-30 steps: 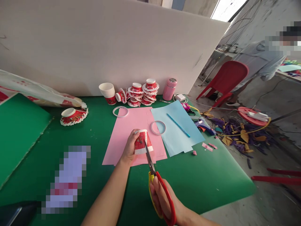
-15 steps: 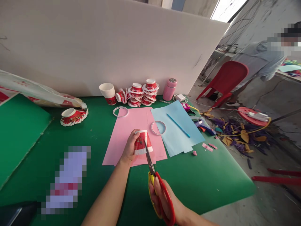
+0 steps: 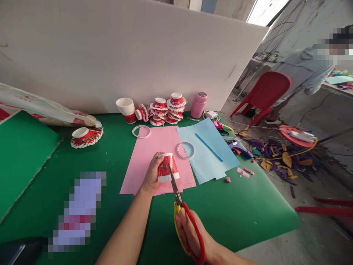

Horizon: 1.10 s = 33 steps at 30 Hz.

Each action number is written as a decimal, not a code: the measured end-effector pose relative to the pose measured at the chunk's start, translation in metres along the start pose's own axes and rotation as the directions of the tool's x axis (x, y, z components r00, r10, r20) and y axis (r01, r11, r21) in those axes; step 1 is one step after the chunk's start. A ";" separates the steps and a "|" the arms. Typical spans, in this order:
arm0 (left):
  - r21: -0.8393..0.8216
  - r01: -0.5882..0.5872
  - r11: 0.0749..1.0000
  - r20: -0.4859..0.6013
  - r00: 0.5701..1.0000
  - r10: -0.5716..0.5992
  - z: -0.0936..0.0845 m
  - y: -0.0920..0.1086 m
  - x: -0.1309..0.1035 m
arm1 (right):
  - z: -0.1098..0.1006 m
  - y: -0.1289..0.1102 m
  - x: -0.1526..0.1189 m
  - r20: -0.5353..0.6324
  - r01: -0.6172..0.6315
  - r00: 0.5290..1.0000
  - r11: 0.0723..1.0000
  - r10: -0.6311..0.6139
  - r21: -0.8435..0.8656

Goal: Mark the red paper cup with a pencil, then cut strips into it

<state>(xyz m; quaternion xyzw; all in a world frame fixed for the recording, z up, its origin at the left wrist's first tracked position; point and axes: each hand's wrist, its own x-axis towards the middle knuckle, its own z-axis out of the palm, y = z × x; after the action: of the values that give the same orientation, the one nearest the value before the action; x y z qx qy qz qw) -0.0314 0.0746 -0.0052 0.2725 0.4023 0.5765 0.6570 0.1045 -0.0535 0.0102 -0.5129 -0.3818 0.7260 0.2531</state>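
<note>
Gripped in my left hand (image 3: 151, 173) is a red and white paper cup (image 3: 165, 170), held above the pink paper sheets (image 3: 135, 171). My right hand (image 3: 190, 228) is closed around the handles of a pair of scissors (image 3: 176, 189), one handle red and the other yellow. The blades point up and away from me, and they lie across the cup's side. Whether the blades are parted is hard to make out. To the right of the cup a white ring (image 3: 185, 150) rests over the pink sheets and the light blue paper (image 3: 205, 171).
At the board's foot stand stacked cups (image 3: 126, 109), fringed cut cups (image 3: 168, 108) and a pink bottle (image 3: 199, 105). A blue pencil-like stick (image 3: 209, 147) lies on blue paper. A glue gun (image 3: 240, 148) is near the right edge. Beyond, a person (image 3: 300, 71) bends beside a red chair (image 3: 271, 92).
</note>
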 end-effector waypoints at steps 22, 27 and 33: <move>-0.005 -0.004 1.000 0.011 1.000 0.004 -0.002 -0.003 0.002 | -0.002 0.002 -0.001 0.094 -0.033 0.995 0.988 0.019 0.152; -0.019 0.000 1.000 0.020 1.000 0.001 -0.001 -0.003 0.001 | -0.003 0.001 -0.001 0.111 -0.047 0.993 0.987 0.029 0.157; -0.009 0.009 1.000 -0.004 1.000 -0.009 0.004 0.002 -0.004 | -0.003 -0.001 0.000 0.098 -0.067 0.994 0.986 0.053 0.153</move>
<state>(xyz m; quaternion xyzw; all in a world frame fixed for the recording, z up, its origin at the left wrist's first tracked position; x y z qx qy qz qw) -0.0290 0.0719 -0.0001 0.2664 0.4023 0.5759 0.6599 0.1074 -0.0520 0.0110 -0.4683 -0.3196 0.7841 0.2524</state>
